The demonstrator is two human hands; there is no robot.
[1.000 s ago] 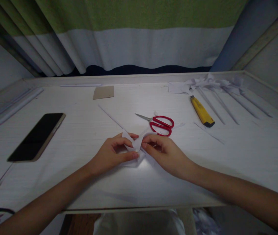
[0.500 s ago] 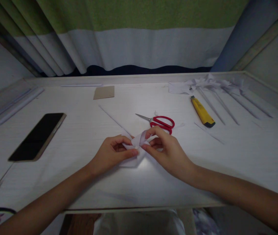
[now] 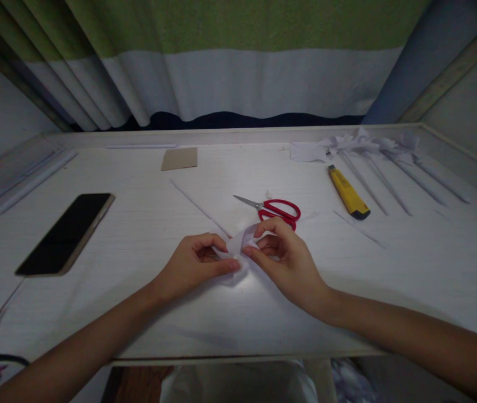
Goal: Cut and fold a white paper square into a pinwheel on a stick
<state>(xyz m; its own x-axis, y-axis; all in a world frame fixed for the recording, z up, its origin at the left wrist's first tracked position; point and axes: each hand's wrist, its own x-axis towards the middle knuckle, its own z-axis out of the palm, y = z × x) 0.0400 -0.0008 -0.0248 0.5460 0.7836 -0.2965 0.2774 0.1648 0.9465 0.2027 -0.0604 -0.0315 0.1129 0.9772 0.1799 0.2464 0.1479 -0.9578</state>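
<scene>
Two bare hands meet over a small piece of white paper (image 3: 238, 246) near the front middle of a pale table (image 3: 146, 313). The left hand (image 3: 194, 264) pinches the paper's left part between thumb and curled fingers, its thumb tip pressed along the lower edge. The right hand (image 3: 286, 262) grips the paper's right side, index finger arched over a raised flap and thumb underneath; the two thumbs nearly touch at the fold. The paper sits just above the tabletop, partly hidden by the fingers, so its full shape cannot be made out.

Just beyond the right hand lie red-handled scissors (image 3: 274, 210), blades closed and pointing left. A thin white paper strip (image 3: 199, 207) runs diagonally from the fold toward the table's back left. Farther right rests a yellow utility knife (image 3: 347, 193), and past it a row of slender rolled paper sticks (image 3: 393, 173) with crumpled white tops, fanned along the back right corner. A brown card (image 3: 179, 158) lies near the rear edge. Well to the left, a dark phone (image 3: 66, 232) lies face up. A green and white curtain (image 3: 238, 61) hangs behind the table.
</scene>
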